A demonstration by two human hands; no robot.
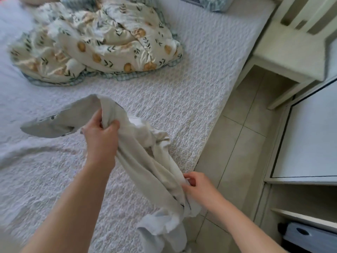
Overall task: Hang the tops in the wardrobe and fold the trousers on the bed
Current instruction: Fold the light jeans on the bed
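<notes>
A pale cream garment (145,161) hangs bunched between my hands above the near part of the bed (191,73). My left hand (100,134) grips a fold of it near the top, with one end trailing left onto the bedcover. My right hand (197,185) pinches its lower edge near the bed's right side. A frayed pale end (160,223) dangles below. I cannot tell whether it is a top or trousers.
A crumpled leaf-and-fruit patterned quilt (102,44) lies at the far part of the bed. Right of the bed is a tiled floor strip (237,143), a white bedside unit (291,52) and white shelving (306,143) with a dark case (310,238) below.
</notes>
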